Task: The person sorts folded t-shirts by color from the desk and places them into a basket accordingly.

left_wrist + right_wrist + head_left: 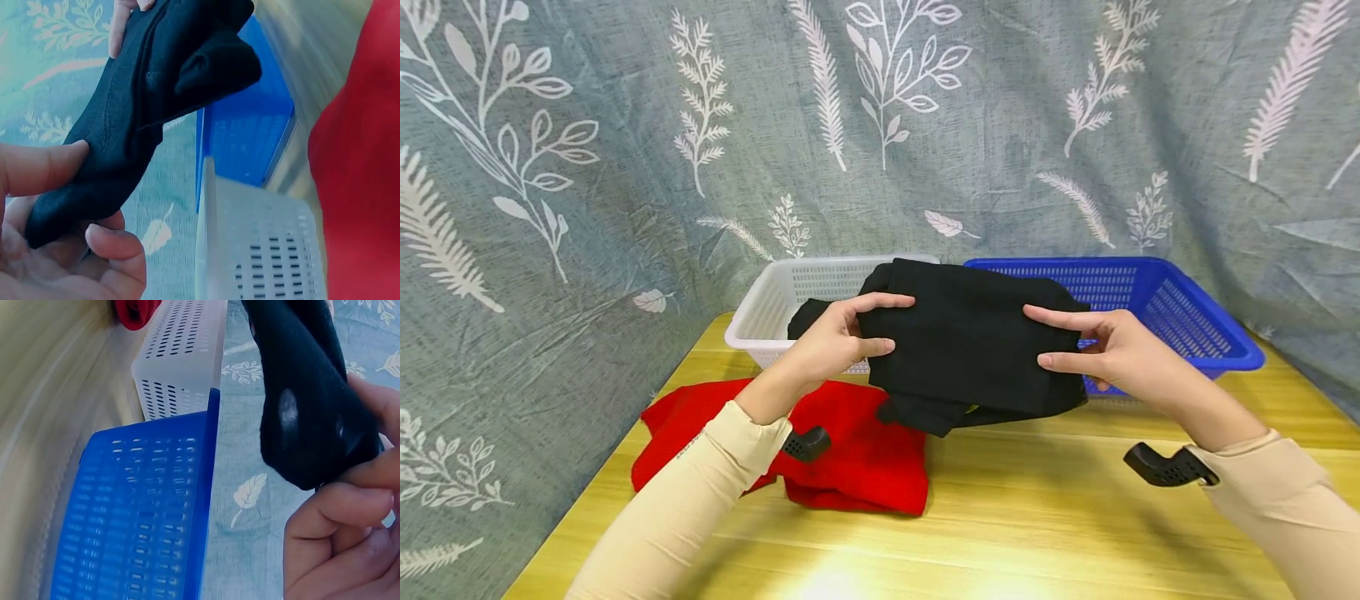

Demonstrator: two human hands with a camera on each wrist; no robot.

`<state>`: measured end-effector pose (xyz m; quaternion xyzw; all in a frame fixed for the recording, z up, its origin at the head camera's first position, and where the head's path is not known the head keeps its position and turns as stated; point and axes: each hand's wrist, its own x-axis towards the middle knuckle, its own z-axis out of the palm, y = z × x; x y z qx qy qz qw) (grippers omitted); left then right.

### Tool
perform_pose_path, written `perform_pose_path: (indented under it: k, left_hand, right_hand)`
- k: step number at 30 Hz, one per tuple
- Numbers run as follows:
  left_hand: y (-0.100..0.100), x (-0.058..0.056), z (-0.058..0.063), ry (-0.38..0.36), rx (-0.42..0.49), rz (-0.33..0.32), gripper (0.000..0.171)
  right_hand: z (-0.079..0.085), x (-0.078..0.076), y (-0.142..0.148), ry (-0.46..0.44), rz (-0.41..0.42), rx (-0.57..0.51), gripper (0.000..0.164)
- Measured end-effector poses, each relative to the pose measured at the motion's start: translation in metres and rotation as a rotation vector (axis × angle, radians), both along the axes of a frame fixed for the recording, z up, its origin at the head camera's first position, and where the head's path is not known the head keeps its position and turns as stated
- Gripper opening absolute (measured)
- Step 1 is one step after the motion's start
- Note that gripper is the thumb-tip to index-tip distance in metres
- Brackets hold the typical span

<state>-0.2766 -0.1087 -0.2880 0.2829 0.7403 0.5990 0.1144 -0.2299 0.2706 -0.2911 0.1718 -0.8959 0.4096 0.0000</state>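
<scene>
Patterned curtain (760, 100) fills the upper frame; at centre, your left grip (842, 333) and right grip (1116, 350) pinch black cloth (966, 342), hiding parts of the white basket (748, 332) and blue basket (1240, 357); your left sleeve (692, 483) half-covers red cloth (868, 467).

Between the fingers (887, 301), black cloth (970, 342) is held: matt, fine-textured, stitched along a seam. Past the fingers, perforated plastic is noted: the white basket (747, 339) is smooth with a faint sheen, the blue basket (1228, 363) smooth and slightly glossy. Below the left fingers, red cloth (868, 467) is seen, soft and matt. Below both sets of fingers, the tabletop (1037, 508) is finished in wood grain, smooth and glossy. Farthest beyond the fingers, the backdrop (1000, 142) is made of matt, rumpled cloth. Behind the fingers, sleeves (677, 492) of matt cloth are seen; the black wrist mounts (1172, 468) appear moulded in smooth plastic.
</scene>
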Motion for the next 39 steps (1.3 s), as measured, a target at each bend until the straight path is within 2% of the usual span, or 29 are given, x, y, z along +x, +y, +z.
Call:
perform_pose_path:
  k: [5, 10, 17, 24, 32, 39]
  left_hand:
    - [-0.009, -0.006, 0.003, -0.03, 0.0, 0.049, 0.054]
    - [-0.017, -0.014, 0.001, -0.068, 0.01, 0.086, 0.055]
    - [-0.027, -0.025, -0.003, -0.052, -0.029, 0.173, 0.055]
    - [-0.041, -0.034, -0.004, -0.036, -0.068, 0.227, 0.054]
    - [-0.046, -0.042, -0.003, -0.085, -0.056, 0.277, 0.056]
    - [-0.054, -0.052, -0.001, -0.06, -0.12, 0.324, 0.056]
  right_hand:
    - [-0.001, -0.014, -0.009, -0.045, -0.004, -0.042, 0.066]
    - [0.001, -0.028, -0.019, -0.076, 0.003, -0.056, 0.068]
    - [0.0, -0.045, -0.035, -0.091, 0.039, -0.108, 0.067]
    - [-0.001, -0.061, -0.053, -0.122, 0.062, -0.163, 0.066]
    - [-0.002, -0.079, -0.067, -0.154, 0.084, -0.203, 0.066]
    - [0.0, -0.09, -0.078, -0.175, 0.101, -0.228, 0.066]
